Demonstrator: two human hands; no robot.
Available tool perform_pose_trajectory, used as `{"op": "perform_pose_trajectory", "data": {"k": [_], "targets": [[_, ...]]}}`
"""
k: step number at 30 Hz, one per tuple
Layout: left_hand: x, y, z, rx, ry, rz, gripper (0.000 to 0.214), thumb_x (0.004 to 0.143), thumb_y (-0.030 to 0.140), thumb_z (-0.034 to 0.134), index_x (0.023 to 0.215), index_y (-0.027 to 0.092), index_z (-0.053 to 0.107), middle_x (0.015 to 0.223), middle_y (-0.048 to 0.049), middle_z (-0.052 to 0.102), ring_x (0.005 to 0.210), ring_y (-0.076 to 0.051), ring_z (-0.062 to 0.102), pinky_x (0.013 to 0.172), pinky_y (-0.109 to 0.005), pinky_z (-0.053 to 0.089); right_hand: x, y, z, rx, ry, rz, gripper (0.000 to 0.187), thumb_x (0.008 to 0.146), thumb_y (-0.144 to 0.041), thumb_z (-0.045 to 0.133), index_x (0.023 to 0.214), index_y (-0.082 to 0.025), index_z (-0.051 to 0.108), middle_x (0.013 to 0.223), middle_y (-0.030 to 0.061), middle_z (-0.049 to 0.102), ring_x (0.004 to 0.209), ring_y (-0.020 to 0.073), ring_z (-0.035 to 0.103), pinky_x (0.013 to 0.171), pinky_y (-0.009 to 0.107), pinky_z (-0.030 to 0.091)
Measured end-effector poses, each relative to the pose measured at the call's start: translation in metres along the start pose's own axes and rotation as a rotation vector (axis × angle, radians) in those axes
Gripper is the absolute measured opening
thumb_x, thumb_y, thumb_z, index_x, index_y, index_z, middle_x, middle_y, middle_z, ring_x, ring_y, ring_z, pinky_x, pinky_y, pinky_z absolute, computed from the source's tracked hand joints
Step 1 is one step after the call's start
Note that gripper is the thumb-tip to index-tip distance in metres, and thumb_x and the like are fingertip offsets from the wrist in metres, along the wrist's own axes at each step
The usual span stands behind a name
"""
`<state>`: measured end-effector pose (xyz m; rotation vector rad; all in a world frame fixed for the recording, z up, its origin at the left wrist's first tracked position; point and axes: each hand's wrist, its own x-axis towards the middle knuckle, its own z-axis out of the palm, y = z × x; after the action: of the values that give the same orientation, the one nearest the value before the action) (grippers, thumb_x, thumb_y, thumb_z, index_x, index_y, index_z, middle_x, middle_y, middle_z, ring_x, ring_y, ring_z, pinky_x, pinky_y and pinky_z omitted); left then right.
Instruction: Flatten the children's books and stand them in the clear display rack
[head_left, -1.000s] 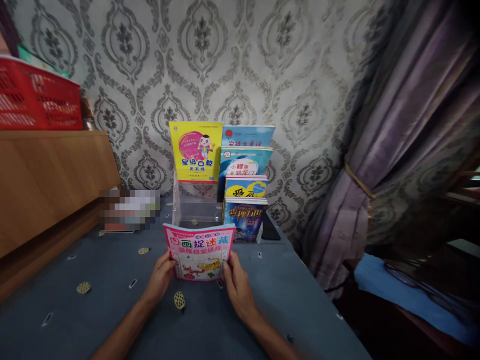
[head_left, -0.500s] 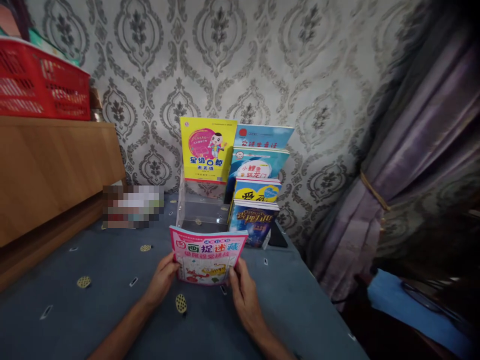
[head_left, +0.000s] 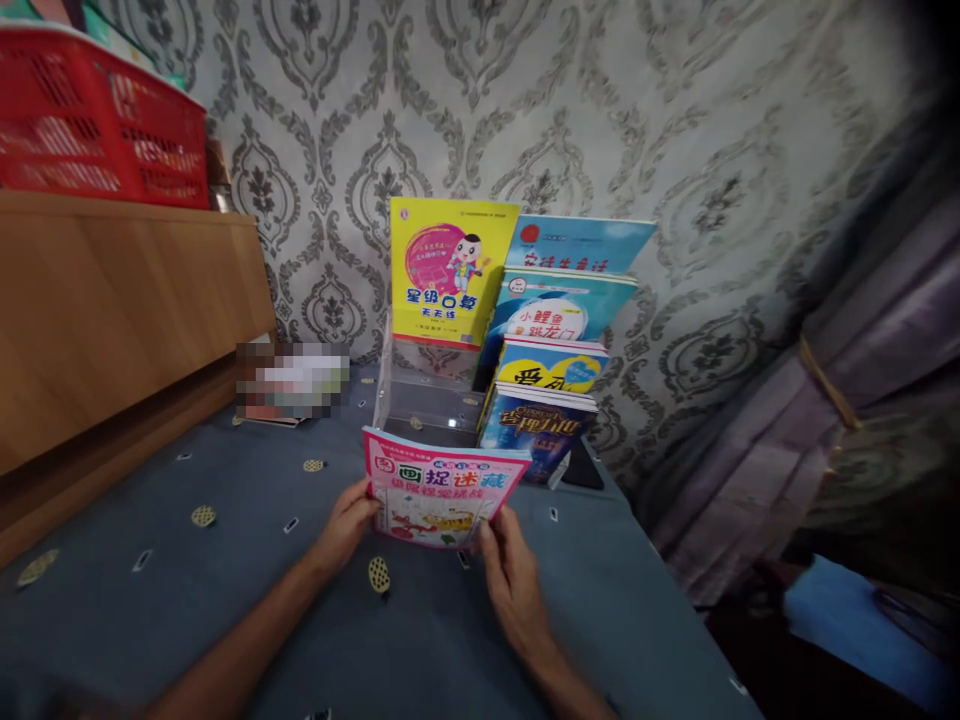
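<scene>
A pink-bordered book (head_left: 444,495) with cartoon animals on its cover is held upright, tilted slightly back. My left hand (head_left: 346,525) grips its left edge and my right hand (head_left: 514,575) its lower right edge; both are closed on it. Just behind the book stands a clear stepped book rack (head_left: 431,400). At the rack's left rear is a yellow workbook (head_left: 450,270). Down its right side, from back to front, stand a light-blue book (head_left: 585,240), a teal book (head_left: 562,300), a yellow-and-blue book (head_left: 559,365) and dark-blue books (head_left: 536,430).
A blue patterned cloth (head_left: 247,600) covers the surface. Blurred-out items (head_left: 292,385) lie at the left rear. A wooden cabinet (head_left: 127,310) carries a red basket (head_left: 105,120). Beside the rack lies a flat black object (head_left: 585,470); a purple curtain (head_left: 772,420) hangs at right.
The camera view has shifted, so the whole scene sits further right and a little higher. Both hands keep their hold on the pink-bordered book in front of the rack.
</scene>
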<state>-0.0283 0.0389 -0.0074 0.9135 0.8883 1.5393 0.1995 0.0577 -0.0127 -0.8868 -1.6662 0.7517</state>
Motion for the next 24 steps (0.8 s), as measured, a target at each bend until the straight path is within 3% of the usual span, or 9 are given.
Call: {"op": "perform_pose_trajectory", "data": {"k": [10, 20, 24], "targets": [[-0.002, 0.005, -0.01, 0.155, 0.048, 0.119, 0.018, 0.064, 0.029, 0.068, 0.077, 0.018, 0.073, 0.08, -0.0045, 0.075, 0.086, -0.026, 0.066, 0.081, -0.034, 0.047, -0.004, -0.003, 0.002, -0.026, 0.017, -0.069, 0.024, 0.1, -0.041, 0.047, 0.101, -0.022, 0.062, 0.087, 0.006, 0.065, 0.074, 0.0186, 0.061, 0.067, 0.028, 0.053], [0.001, 0.002, -0.009, 0.068, 0.028, 0.044, 0.026, 0.064, 0.026, 0.067, 0.088, 0.018, 0.073, 0.094, -0.0059, 0.078, 0.103, -0.029, 0.067, 0.093, -0.038, 0.048, -0.004, 0.007, 0.004, -0.032, -0.026, -0.006, 0.028, 0.1, -0.045, 0.046, 0.104, -0.021, 0.061, 0.084, 0.0052, 0.067, 0.075, 0.0193, 0.063, 0.064, 0.026, 0.052], [0.001, 0.004, -0.01, 0.11, 0.022, 0.049, 0.026, 0.066, 0.028, 0.066, 0.089, 0.017, 0.074, 0.094, -0.0057, 0.077, 0.103, -0.03, 0.066, 0.092, -0.037, 0.049, -0.004, 0.008, 0.004, -0.064, -0.021, -0.027, 0.028, 0.1, -0.044, 0.047, 0.106, -0.02, 0.06, 0.092, 0.0073, 0.068, 0.078, 0.0192, 0.063, 0.067, 0.028, 0.053]]}}
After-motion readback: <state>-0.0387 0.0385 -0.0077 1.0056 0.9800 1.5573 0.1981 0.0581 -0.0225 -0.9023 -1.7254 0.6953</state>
